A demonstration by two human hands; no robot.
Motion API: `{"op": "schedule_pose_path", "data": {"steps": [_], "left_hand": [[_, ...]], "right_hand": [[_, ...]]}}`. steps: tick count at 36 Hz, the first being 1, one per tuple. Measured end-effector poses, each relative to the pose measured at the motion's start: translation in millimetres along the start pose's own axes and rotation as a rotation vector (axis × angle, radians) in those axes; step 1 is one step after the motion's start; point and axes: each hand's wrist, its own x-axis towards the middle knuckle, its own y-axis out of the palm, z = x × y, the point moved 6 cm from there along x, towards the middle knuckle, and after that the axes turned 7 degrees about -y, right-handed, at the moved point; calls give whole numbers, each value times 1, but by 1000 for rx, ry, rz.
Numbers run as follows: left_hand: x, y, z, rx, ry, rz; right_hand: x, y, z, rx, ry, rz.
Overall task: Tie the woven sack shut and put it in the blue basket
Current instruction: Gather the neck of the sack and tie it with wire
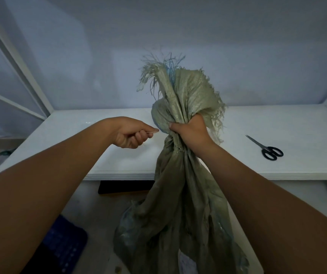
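Note:
A grey-green woven sack (pixel 178 204) hangs in front of the white table, its frayed mouth bunched upward. My right hand (pixel 190 131) is clenched around the gathered neck just below the frayed top. My left hand (pixel 133 135) is a fist to the left of the neck, pinching a thin pale strand that runs toward the sack. The sack's lower body spreads over the floor. The blue basket (pixel 65 248) sits on the floor at lower left, partly hidden by my left forearm.
A white table (pixel 99 155) spans the middle, with black-handled scissors (pixel 267 149) lying on its right side. White frame bars stand at the left and right edges. A dark object lies under the table's front edge.

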Motion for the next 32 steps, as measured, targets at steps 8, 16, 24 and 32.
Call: {"op": "schedule_pose_path", "data": {"steps": [8,16,24,32], "left_hand": [[-3,7,3,68,-78,85],[-2,6,6,57,-122,146],[2,1,-2,251,103,-126],[-15,20,-22,535,417,-230]], "right_hand": [[2,-4,-3,-5,-8,-19],[0,-4,1,-8,-40,-19],[-2,-4,1,-28,-17,-3],[-8,1,6,-149,-38,75]]}}
